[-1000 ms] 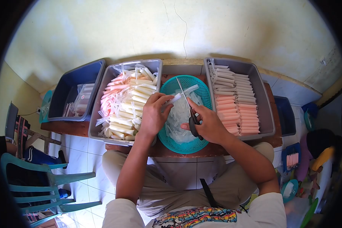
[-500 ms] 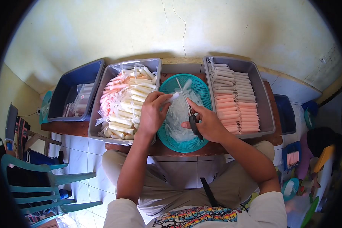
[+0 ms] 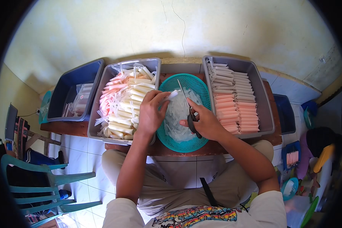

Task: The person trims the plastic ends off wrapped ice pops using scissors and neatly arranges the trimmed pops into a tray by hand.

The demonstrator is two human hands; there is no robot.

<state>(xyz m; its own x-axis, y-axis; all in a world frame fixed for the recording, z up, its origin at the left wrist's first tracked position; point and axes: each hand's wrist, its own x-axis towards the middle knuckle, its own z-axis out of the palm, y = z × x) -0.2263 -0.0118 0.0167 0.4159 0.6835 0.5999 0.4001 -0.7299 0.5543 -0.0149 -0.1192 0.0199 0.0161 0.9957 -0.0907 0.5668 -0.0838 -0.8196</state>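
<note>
My left hand point(image 3: 151, 113) pinches a white filled plastic tube point(image 3: 171, 95) near its end, over the left rim of a turquoise mesh basket point(image 3: 164, 142). My right hand point(image 3: 207, 122) has its fingers in the black handles of a pair of scissors point(image 3: 185, 93), whose blades point up and away and look nearly closed, just right of the tube and apart from it. Clear plastic scraps point(image 3: 178, 121) fill the basket below. Left of it, a grey tub point(image 3: 93, 127) holds loose pink and cream tubes point(image 3: 136, 97) with long plastic ends.
On the right, another grey tub point(image 3: 268, 110) contains neat rows of pink and whitish tubes point(image 3: 249, 116). A dark bin point(image 3: 57, 100) with packaged goods stands far left. A green plastic chair point(image 3: 34, 189) is at lower left. Another person point(image 3: 306, 163) is beside a small blue tray point(image 3: 286, 162) at right.
A clear scrap that was beside the scissor blades has dropped away among the other scraps. My left hand has shifted slightly left and up with the tube; my right hand has barely moved.
</note>
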